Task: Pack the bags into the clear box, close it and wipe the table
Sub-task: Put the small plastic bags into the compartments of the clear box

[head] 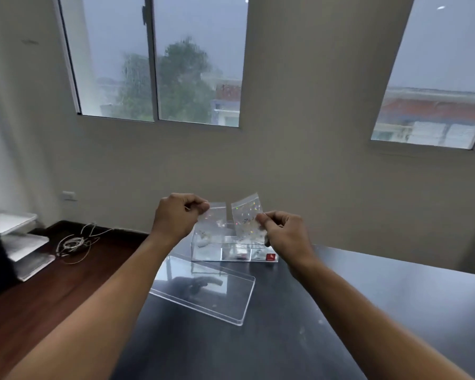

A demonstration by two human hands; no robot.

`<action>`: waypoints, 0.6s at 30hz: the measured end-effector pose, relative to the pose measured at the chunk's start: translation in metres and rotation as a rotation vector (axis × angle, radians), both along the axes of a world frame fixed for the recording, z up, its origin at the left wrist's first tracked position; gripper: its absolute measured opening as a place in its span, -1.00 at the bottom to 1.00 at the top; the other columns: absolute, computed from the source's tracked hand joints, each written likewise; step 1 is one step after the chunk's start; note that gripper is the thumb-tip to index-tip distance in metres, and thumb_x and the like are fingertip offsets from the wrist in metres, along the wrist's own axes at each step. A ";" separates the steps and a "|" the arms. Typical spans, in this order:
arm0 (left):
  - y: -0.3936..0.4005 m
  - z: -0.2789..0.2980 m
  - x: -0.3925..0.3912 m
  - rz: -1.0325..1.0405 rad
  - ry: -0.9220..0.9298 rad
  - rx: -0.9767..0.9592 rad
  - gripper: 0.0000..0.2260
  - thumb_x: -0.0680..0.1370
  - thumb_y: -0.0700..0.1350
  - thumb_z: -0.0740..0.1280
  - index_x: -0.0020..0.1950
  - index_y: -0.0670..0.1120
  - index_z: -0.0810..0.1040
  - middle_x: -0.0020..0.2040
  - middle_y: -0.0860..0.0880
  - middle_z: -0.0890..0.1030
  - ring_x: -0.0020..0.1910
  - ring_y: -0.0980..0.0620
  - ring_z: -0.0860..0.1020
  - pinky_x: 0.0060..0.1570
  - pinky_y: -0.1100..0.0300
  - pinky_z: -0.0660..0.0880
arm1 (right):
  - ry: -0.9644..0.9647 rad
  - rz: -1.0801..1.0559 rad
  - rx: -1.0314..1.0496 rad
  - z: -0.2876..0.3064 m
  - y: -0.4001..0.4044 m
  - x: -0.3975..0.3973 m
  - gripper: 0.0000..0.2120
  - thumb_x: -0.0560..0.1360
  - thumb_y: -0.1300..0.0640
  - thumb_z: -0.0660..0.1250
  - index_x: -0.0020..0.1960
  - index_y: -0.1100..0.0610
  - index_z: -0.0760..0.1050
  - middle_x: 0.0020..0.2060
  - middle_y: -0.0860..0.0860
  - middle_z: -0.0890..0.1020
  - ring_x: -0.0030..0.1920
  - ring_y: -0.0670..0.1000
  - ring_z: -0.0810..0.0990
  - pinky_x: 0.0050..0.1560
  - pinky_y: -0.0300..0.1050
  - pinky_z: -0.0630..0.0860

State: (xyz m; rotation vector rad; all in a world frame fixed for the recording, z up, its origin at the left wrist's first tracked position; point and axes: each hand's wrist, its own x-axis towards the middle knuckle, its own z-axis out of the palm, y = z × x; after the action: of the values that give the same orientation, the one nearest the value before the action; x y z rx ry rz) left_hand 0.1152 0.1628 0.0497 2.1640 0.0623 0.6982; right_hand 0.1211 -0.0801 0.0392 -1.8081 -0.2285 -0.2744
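Your left hand (176, 215) is pinching 1 small clear bag (213, 218) by its top edge, thumb and fingers closed on it; your right hand (283, 231) is pinching a 2nd bag (246, 215) by its lower right side, fingers likewise closed. Both bags are hanging at the centre of the frame, just apart from each other, their long axes roughly upright. The left bag is leaning slightly right; the right bag is tilting its top toward the upper right.

The box (231, 250) is sitting open on the dark table (368, 311), directly below and just beyond your hands, its long axis running left to right across the frame. It seems divided into compartments, with small items already inside, though exactly what is hard to tell. The lid (203, 289) is lying flat on the table, nearer you and lower left of the box, well clear of the opening.

Both hands are about equally near the box. I judge the coming move is a short drop downward; the left bag is hanging over the left compartment, the right bag over the middle.
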 end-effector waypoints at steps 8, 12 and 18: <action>0.010 -0.020 0.032 0.147 0.176 0.277 -0.66 0.28 0.33 0.55 -0.17 0.10 0.70 -0.20 0.18 0.70 -0.14 0.09 0.64 0.02 0.10 0.54 | -0.013 -0.005 -0.095 -0.005 0.034 0.019 -0.82 0.51 0.14 0.53 -0.20 0.22 0.69 -0.48 0.05 0.64 -0.56 -0.10 0.56 -0.44 -0.22 0.48; 0.012 -0.038 0.037 0.155 0.101 0.214 -0.75 0.43 0.20 0.51 -0.07 0.06 0.66 -0.16 0.14 0.70 -0.04 0.03 0.66 0.07 0.02 0.55 | 0.032 0.017 -0.102 -0.012 0.046 0.027 -0.82 0.51 0.11 0.53 -0.21 0.19 0.67 -0.49 0.08 0.66 -0.53 -0.06 0.61 -0.37 -0.17 0.48; 0.021 -0.044 0.028 0.085 0.064 0.158 -0.64 0.63 0.21 0.22 -0.13 0.00 0.62 -0.29 0.09 0.61 -0.18 -0.05 0.60 -0.01 -0.03 0.56 | 0.076 0.022 -0.118 -0.017 0.064 0.036 -0.83 0.47 0.15 0.56 -0.26 0.18 0.67 -0.49 0.06 0.67 -0.54 -0.04 0.60 -0.39 -0.18 0.49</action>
State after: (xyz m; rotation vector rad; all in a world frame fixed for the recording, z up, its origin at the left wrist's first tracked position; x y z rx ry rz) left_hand 0.1428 0.1839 0.0062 2.3465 0.1369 0.7024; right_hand 0.1567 -0.0158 0.0223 -1.9273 -0.2149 -0.1792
